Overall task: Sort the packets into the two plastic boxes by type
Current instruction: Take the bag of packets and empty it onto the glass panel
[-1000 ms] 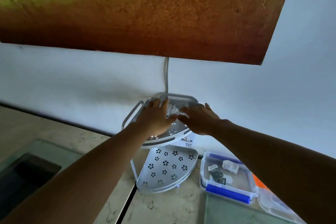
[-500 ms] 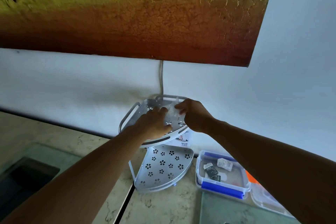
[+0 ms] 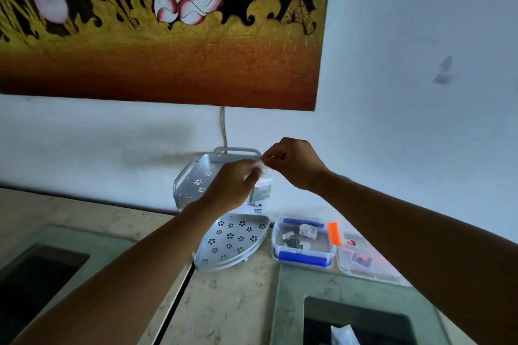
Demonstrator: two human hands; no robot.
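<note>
Both hands are raised over the upper tier of a white two-tier corner rack (image 3: 193,173). My left hand (image 3: 228,186) and my right hand (image 3: 291,162) pinch the top of one clear packet (image 3: 263,190) with a dark card inside; it hangs between them above the rack. A plastic box with blue clips (image 3: 302,260) stands right of the rack and holds several small packets. Beside it on the right lies a second box with an orange clip (image 3: 364,266), with reddish packets inside.
The rack's lower tier (image 3: 232,241) with flower-shaped holes sits on the marble counter (image 3: 224,305). Dark glass-covered recesses lie at the front left (image 3: 36,283) and front right (image 3: 356,325). A large lotus painting (image 3: 168,36) hangs on the wall above.
The hands have lifted off the rack's upper tier, bringing a clear packet up between them. The view has tilted, so the orange-clipped box shows more fully.
</note>
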